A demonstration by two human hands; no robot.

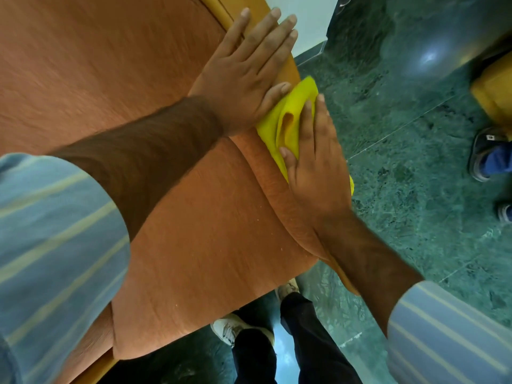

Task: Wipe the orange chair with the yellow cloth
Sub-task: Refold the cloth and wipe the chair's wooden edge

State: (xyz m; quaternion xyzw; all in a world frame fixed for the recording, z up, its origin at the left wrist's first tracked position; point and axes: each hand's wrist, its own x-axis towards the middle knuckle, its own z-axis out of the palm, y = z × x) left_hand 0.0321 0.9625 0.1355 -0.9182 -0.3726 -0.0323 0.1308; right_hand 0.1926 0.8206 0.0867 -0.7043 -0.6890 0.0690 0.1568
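- The yellow cloth point(288, 117) lay bunched and folded on the right edge of the orange chair point(116, 79), where the backrest met the seat cushion point(210, 273), part of it spilling over the side toward the floor.
- The right hand point(315, 167) lay flat on the cloth with fingers stretched out and close together, pressing it against the chair's edge rather than gripping it; its thumb rested on the cloth's lower fold.
- A small strip of yellow showed past the outer side of that hand.
- The left hand point(249, 70) was spread open, palm down, across the backrest's upper right corner, fingers reaching onto the wooden frame point(221, 9); its thumb touched the near edge of the cloth, and it held nothing.
- Both forearms were bare, coming out of rolled blue sleeves point(55, 231) with pale stripes.
- The chair's upholstery was ribbed orange fabric, with pale specks scattered on the seat cushion.
- Below the seat's front edge were the person's dark trousers point(304, 342) and light-coloured shoes point(232, 328).
- The floor point(415, 189) was polished green marble with a bright glare spot.
- At the right margin stood another person's foot in a dark sandal point(484, 156), near a piece of yellow wooden furniture point(493, 98).
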